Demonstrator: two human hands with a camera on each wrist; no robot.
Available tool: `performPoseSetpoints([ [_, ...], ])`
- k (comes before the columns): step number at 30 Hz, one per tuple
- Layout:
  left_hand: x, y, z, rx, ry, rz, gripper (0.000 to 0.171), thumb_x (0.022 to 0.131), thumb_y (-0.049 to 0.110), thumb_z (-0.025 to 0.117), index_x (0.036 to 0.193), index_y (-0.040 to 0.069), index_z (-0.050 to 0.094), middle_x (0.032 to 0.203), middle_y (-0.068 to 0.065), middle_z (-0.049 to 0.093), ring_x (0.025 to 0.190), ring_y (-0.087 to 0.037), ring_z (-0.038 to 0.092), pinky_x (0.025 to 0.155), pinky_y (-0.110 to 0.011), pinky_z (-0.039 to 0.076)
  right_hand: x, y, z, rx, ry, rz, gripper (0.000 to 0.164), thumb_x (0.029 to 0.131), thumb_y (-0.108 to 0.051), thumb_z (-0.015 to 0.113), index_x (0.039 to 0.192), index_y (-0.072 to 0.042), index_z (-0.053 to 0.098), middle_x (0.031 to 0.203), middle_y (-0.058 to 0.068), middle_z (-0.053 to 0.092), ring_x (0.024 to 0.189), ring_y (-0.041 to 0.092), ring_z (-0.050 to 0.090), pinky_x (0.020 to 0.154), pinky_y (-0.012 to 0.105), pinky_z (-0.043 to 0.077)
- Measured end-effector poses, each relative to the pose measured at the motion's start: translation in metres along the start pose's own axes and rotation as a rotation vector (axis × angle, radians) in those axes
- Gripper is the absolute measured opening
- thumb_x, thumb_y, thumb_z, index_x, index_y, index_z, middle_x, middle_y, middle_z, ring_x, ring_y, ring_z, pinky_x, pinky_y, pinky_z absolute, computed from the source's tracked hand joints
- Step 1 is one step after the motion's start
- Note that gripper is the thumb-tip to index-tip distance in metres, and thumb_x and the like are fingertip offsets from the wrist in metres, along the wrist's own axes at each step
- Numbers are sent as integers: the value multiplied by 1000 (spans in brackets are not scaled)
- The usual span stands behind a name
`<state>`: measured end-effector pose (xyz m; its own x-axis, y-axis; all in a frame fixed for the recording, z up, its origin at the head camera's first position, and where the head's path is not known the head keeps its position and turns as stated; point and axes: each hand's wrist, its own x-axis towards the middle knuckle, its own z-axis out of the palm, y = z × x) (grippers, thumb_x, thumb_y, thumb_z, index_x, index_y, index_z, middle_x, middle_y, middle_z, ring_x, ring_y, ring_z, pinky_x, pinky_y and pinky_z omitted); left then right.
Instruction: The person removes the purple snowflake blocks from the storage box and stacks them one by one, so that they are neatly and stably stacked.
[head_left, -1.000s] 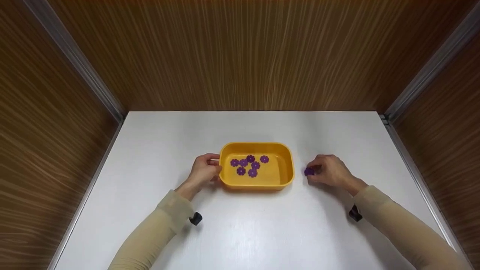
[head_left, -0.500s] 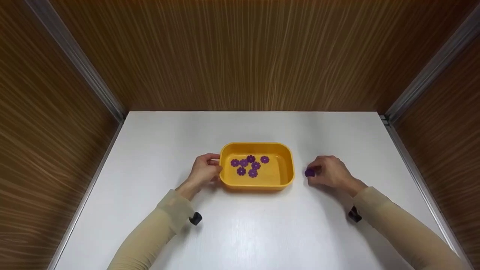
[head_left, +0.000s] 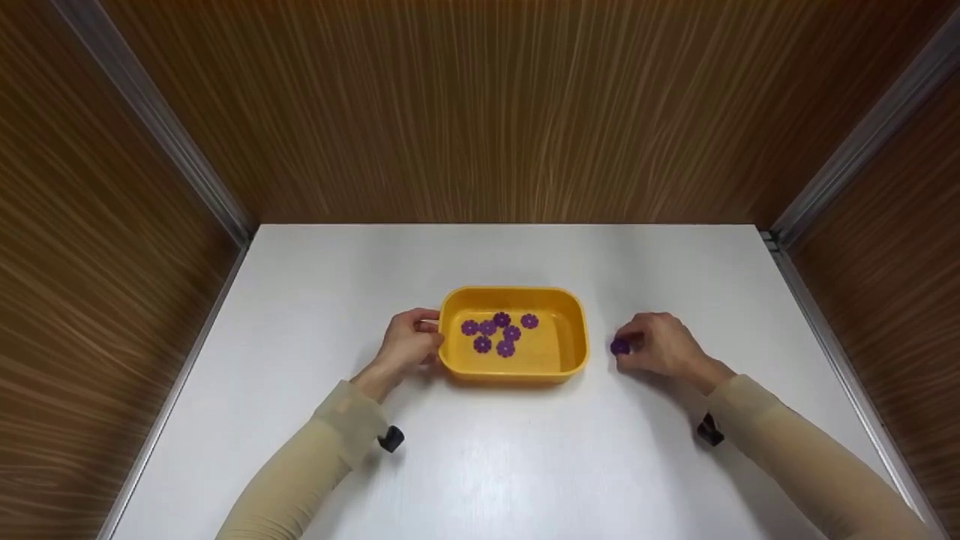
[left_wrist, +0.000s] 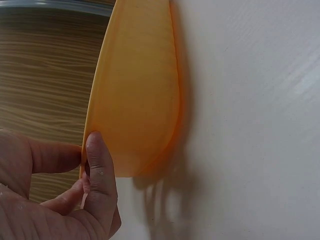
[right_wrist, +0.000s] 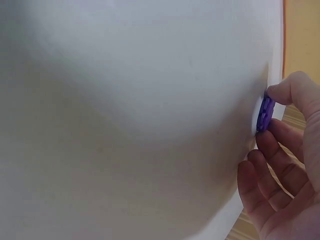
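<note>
A yellow rectangular tub (head_left: 513, 373) with rounded corners stands mid-table in the head view. Several purple flower-shaped discs (head_left: 505, 348) lie on its floor, mostly toward the left. My left hand (head_left: 410, 341) grips the tub's left end; in the left wrist view, the thumb and fingers pinch the tub's wall (left_wrist: 135, 90) near its rim. To the right of the tub, my right hand (head_left: 660, 346) pinches one purple flower-shaped disc (right_wrist: 265, 114) between thumb and index finger, low over the tabletop. The other fingers of that hand are bent beneath, apart from the disc.
The white table (head_left: 510, 465) is bordered by wood-grain panels (head_left: 502, 112) at the back and both sides. Metal rails (head_left: 165, 127) run up the corners. A small black device (head_left: 391, 438) sits at each wrist.
</note>
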<state>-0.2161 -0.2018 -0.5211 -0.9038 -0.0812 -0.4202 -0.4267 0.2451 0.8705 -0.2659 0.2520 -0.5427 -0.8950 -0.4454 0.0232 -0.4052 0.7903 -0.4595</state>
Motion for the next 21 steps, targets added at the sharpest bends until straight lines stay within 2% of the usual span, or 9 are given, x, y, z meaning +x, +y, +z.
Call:
performPoseSetpoints([
  [5, 0, 0, 1, -24, -3, 18, 50, 95, 1, 71, 144, 5, 70, 120, -15, 75, 93, -22, 72, 75, -30, 69, 0, -3, -2, -2, -9, 31, 29, 80, -22, 92, 107, -10, 88, 93, 1, 81, 84, 16, 70, 81, 31, 62],
  [11, -1, 4, 1, 1, 1, -14, 51, 96, 4, 72, 147, 9, 68, 124, -13, 73, 97, -22, 72, 84, -33, 70, 7, -17, -11, -17, 27, 51, 34, 90, -28, 90, 116, -7, 86, 102, 6, 82, 92, 24, 71, 89, 45, 63],
  [14, -2, 4, 1, -4, 1, -21, 50, 98, 4, 72, 147, 9, 68, 126, -13, 73, 96, -21, 72, 86, -34, 70, 15, -30, -16, -17, 47, -10, 34, 93, -28, 89, 118, -6, 86, 105, 10, 82, 96, 28, 73, 91, 50, 64],
  [17, -2, 3, 1, -17, 5, -22, 49, 98, 3, 72, 147, 9, 69, 125, -13, 73, 95, -21, 71, 85, -34, 70, 27, -45, -19, -11, 77, -124, 31, 93, -26, 88, 116, -5, 86, 106, 12, 83, 97, 33, 76, 89, 52, 67],
  [21, -1, 1, 2, -21, 6, -18, 48, 98, 3, 71, 146, 8, 68, 124, -13, 72, 94, -20, 70, 84, -34, 70, 42, -65, -21, 12, 80, -238, 29, 92, -21, 88, 115, -4, 86, 107, 14, 84, 95, 34, 77, 82, 49, 70],
])
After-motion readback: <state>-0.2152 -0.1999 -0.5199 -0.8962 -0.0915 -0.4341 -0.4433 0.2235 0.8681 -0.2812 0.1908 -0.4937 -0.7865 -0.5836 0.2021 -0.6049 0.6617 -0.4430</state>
